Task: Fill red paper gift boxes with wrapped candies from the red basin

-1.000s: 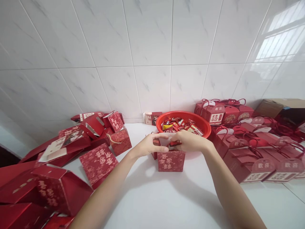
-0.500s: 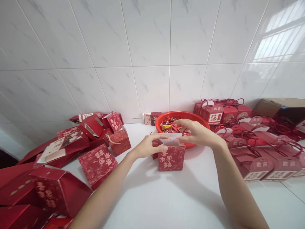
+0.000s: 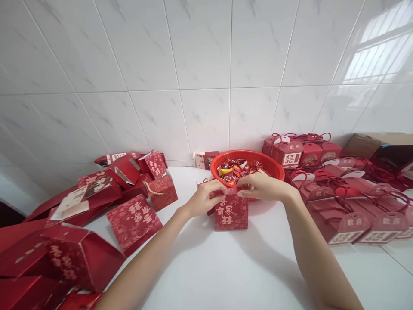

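Observation:
A red gift box (image 3: pixel 231 215) with pale lettering stands upright on the white table. Its top flap is folded down over the front edge. At the top left corner, my left hand (image 3: pixel 206 197) grips the box between thumb and fingers. My right hand (image 3: pixel 260 186) pinches the top right edge, thumb in front and fingers behind the flap. Right behind the box is a red plastic basin (image 3: pixel 274 165) of wrapped candies (image 3: pixel 237 168). Another small red box, partly hidden, sits behind my left hand.
Red boxes (image 3: pixel 134 219) lie heaped on the left. On the right stand rows of closed red boxes (image 3: pixel 346 228) with cord handles, near a cardboard box (image 3: pixel 364 144). A small printed box (image 3: pixel 204 160) leans by the tiled wall (image 3: pixel 203 116).
The box's white-lined flap, upright before, is now folded down over the opening. My right hand has come down and inward onto the top edge, uncovering more of the candies.

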Motion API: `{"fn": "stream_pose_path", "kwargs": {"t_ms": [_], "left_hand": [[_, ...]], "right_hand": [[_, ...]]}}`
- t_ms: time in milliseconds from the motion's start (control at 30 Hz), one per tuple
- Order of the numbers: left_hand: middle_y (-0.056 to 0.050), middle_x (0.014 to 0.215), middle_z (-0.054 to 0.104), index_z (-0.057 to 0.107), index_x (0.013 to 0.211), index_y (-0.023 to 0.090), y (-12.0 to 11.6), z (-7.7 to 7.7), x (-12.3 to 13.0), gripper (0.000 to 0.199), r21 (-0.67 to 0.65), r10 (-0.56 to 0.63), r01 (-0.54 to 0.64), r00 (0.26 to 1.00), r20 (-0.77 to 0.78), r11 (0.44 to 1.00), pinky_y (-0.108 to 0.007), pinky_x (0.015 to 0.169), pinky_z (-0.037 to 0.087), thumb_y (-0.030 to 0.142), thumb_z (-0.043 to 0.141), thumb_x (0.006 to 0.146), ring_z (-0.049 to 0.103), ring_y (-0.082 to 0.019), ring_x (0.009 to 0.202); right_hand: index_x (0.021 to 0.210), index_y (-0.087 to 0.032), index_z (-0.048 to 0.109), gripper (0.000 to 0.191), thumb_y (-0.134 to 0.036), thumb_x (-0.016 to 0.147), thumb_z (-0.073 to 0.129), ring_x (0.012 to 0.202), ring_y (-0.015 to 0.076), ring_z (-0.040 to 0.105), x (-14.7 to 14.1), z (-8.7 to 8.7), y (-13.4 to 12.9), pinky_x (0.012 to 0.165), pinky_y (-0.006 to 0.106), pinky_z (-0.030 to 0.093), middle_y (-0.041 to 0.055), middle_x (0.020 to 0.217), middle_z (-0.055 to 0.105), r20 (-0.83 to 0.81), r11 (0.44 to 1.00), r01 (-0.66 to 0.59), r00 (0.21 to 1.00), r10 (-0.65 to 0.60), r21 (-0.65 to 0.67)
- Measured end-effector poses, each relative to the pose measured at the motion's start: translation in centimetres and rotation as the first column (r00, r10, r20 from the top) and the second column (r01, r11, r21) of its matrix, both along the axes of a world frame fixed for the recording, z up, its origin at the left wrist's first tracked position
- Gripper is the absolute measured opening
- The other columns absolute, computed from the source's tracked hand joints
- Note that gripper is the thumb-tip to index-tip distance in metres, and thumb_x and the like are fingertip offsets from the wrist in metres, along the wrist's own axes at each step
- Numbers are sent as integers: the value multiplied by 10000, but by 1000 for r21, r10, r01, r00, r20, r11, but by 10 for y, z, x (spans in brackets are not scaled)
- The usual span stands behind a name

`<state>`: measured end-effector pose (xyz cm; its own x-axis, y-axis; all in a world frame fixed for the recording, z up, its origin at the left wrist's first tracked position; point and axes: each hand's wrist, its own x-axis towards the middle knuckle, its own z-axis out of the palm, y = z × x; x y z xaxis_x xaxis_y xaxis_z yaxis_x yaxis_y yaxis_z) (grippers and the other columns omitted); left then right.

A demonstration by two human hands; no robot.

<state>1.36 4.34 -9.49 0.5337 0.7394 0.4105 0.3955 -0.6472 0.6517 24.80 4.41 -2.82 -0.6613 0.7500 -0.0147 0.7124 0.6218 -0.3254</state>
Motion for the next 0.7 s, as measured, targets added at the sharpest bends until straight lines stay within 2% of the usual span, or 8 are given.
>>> {"fn": "stream_pose_path", "kwargs": {"t_ms": [67,167,267,367,433,533,700], "left_hand": [[-37,930,661,648,806,198,-2,3,0,61,5,-4,4,999,-33,1000,-347,914,456,190,598,838,597,-197,903],[-36,919,656,657,804,201,-4,7,0,40,-20,-3,2,998,-55,1000,-343,890,464,239,661,816,586,-204,900],[-42,886,664,674,807,194,-5,7,0,117,-70,-25,24,1000,-13,997,-336,849,484,309,677,833,589,-200,868],[-50,904,677,709,820,191,-4,5,0,133,-130,-28,33,999,42,991,-322,811,506,323,692,828,606,-192,854],[-54,925,681,734,827,194,-2,3,0,125,-154,-18,29,997,69,988,-317,799,517,315,717,805,616,-191,854],[-60,934,687,762,840,197,-1,0,0,127,-170,-15,31,996,92,985,-323,809,527,311,731,791,627,-194,866],[-69,960,690,788,896,204,2,-3,-3,152,-194,-35,55,994,104,979,-323,783,539,302,715,807,631,-189,849]], "right_hand": [[756,-190,589,117,-170,869,565,646,150,476,-3,-4,3,595,276,300,12,728,580,17,1000,17,1000,-17,-22],[645,-189,470,220,-96,796,600,605,135,428,-7,-8,6,559,275,256,-6,656,517,42,997,51,998,-48,-56],[629,-195,425,308,-234,820,663,587,132,400,-8,-9,7,549,278,240,-18,617,475,47,995,56,998,-52,-84],[622,-197,421,377,-393,886,606,566,126,376,-6,-8,7,541,283,229,-20,599,462,36,994,44,999,-41,-104],[602,-196,405,387,-374,914,549,546,117,359,-5,-8,8,538,286,222,-26,576,445,14,993,12,1000,-10,-117],[574,-195,381,393,-341,888,568,530,109,347,-5,-9,10,535,286,219,-39,539,416,-16,992,-23,1000,21,-122],[548,-190,378,383,-271,846,605,519,107,394,-7,-14,13,533,270,250,-44,511,450,-46,987,-1,999,-7,-162]]}}
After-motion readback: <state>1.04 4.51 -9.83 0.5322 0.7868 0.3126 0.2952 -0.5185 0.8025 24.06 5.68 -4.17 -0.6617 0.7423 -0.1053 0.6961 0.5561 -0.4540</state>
